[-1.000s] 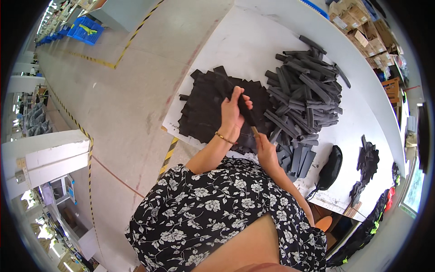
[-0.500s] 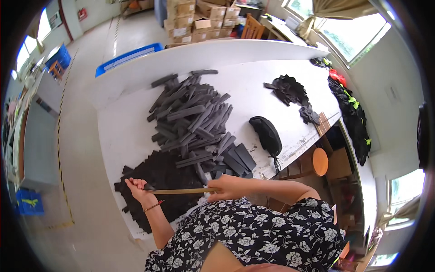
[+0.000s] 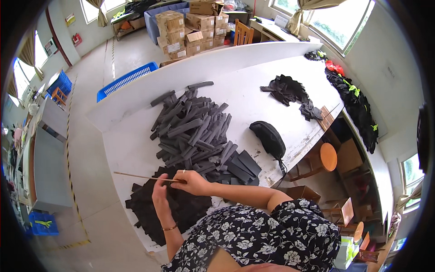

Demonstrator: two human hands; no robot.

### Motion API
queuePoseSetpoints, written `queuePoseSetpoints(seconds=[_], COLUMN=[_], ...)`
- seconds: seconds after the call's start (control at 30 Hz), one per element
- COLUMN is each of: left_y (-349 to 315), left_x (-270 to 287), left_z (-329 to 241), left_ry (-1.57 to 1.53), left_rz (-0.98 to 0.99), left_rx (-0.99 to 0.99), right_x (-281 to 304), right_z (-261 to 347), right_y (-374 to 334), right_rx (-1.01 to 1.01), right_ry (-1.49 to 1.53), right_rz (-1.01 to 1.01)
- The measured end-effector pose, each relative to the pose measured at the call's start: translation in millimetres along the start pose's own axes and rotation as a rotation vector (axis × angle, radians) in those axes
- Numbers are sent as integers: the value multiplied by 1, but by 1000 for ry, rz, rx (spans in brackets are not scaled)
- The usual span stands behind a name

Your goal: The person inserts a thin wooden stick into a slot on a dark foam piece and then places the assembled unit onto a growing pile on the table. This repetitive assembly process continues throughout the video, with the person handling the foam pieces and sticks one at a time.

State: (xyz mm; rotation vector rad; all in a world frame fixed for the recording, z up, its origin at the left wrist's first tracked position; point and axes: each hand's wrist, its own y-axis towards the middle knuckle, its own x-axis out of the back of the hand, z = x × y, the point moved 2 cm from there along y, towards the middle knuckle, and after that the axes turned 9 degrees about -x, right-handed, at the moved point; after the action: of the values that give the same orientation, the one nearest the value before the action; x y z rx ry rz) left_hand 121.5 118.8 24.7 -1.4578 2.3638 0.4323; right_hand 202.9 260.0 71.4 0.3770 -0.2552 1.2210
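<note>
My right hand point(image 3: 192, 182) is closed round one end of a thin, flat wooden stick point(image 3: 136, 176), which points left over the table edge of the dark pile. Close to that grip, my left hand point(image 3: 161, 199) is raised with its fingers stretched upward beside the stick; whether they touch it is unclear. Under both hands lies a broad heap of flat black fabric pieces point(image 3: 149, 211). Beyond it is a large pile of dark grey tube-like fabric strips point(image 3: 190, 129). Flat dark grey pieces point(image 3: 242, 167) lie to its right.
A black zip pouch point(image 3: 269, 139) lies on the white table point(image 3: 127, 131), right of the pile. Farther right are crumpled black pieces point(image 3: 287, 90). A low white board point(image 3: 190, 63) lines the back edge, with a blue basket point(image 3: 129, 80) behind it. An orange stool point(image 3: 328, 155) stands at right.
My right hand has moved left and my left hand slid inward, so they now nearly meet. The stick now extends left past my left hand. The dark piece at my left fingers is no longer visible.
</note>
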Motion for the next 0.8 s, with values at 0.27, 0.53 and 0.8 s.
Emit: queuePoseSetpoints(seconds=[0.27, 0.53, 0.8], left_y=[-30, -54, 22], left_x=[-52, -5, -32], left_z=[5, 23, -28], left_ry=[146, 63, -60], left_rz=[268, 276, 37], left_rx=[240, -1, -109], right_x=[37, 100, 26], right_z=[18, 34, 23], right_y=[33, 90, 52], right_rx=[62, -233, -302], right_ry=[78, 424, 268], right_rz=[-419, -172, 56])
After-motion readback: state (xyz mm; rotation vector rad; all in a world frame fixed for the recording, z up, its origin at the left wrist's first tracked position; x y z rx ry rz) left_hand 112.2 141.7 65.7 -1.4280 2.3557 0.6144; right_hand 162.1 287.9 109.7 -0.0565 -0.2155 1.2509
